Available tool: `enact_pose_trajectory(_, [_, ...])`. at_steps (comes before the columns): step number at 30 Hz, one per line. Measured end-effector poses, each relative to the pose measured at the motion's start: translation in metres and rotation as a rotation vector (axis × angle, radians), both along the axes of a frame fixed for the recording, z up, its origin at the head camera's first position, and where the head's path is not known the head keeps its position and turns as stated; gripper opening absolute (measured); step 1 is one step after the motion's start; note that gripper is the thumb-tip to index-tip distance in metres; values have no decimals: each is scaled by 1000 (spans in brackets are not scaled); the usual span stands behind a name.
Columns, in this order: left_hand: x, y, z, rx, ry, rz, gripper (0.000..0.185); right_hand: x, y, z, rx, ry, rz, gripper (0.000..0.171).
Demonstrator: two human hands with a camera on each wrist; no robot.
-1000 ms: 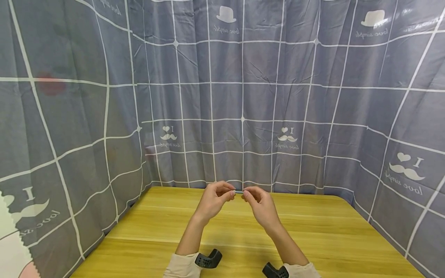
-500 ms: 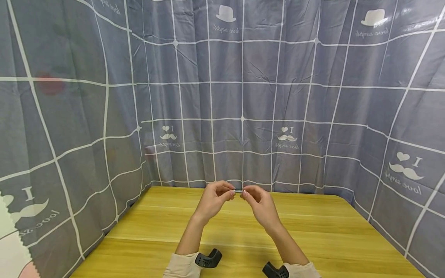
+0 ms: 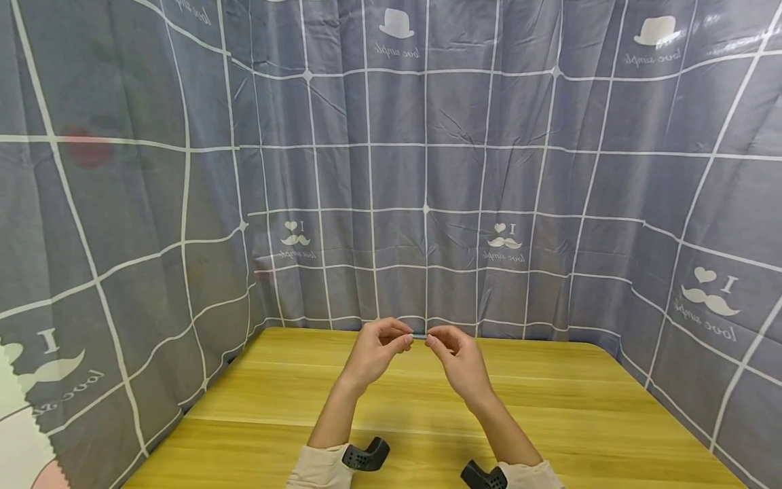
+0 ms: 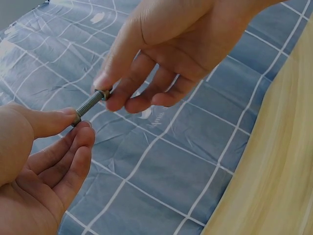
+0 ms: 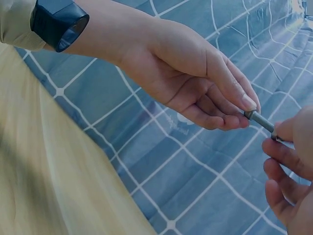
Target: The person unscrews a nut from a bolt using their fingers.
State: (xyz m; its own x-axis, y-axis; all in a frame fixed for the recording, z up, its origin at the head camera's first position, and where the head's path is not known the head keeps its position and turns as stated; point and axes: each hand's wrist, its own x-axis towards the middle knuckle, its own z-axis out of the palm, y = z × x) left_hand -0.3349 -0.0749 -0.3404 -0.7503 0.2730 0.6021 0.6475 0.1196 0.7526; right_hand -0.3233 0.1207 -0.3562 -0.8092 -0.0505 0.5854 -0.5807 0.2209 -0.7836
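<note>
Grey metal, threaded along its middle, the bolt (image 4: 89, 105) is held in the air between the 2 hands, off the wooden surface (image 3: 415, 421). The left hand (image 3: 371, 353) pinches 1 end between thumb and fingers, and the right hand (image 3: 463, 363) pinches the other likewise, the fingers of each closed down to the slim piece. Gripping only the ends probably serves to steady it from 2 sides while leaving the thread bare. A wider part sits at each end; which is the head I cannot tell.
</note>
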Motion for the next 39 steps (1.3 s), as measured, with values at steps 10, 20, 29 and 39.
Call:
enact_pose_trajectory(10, [0,0,0,-4,-1,1,10,1,0,-1,23,-10,-2,20])
enact_pose_trajectory(20, [1,-1,0,-6,-7,5,11,2,0,0,5,1,21,28])
enact_pose_trajectory(29, [0,0,-1,4,-1,8,10,3,1,1,-5,9,19,12])
enact_pose_trajectory(39, [3,1,0,24,5,2,11,3,0,0,4,-26,4,19])
